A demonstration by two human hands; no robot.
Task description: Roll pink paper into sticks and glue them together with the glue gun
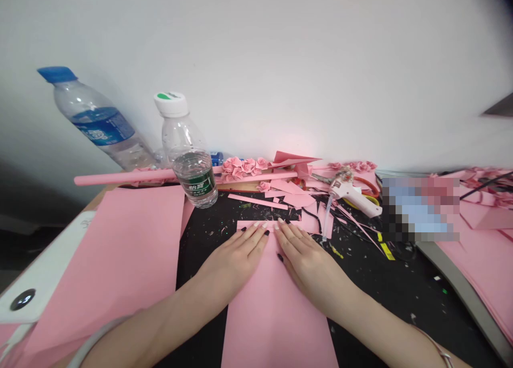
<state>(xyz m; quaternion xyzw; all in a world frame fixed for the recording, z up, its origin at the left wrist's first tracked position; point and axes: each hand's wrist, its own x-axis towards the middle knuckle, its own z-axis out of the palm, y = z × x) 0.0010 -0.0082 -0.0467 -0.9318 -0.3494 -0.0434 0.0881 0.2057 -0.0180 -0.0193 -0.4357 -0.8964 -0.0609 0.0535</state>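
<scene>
A long sheet of pink paper [276,325] lies in front of me on the black table surface. Its far edge makes a narrow strip that looks folded or rolled; which of the two I cannot tell. My left hand [240,253] lies flat on the sheet, its fingers stretched out and their tips on that strip. Beside it my right hand [302,256] rests likewise, palm down, fingertips at the same edge and thumb lower on the paper. The two hands are close together but apart, and neither grasps anything.
Left are pink sheets [140,250], a white device [52,282], a water bottle [192,170] and a tilted blue-capped bottle [100,125]. Behind lie a pink tube [124,177], paper roses [244,167] and scraps. A glue gun [352,194] and orange-handled scissors [371,185] lie right.
</scene>
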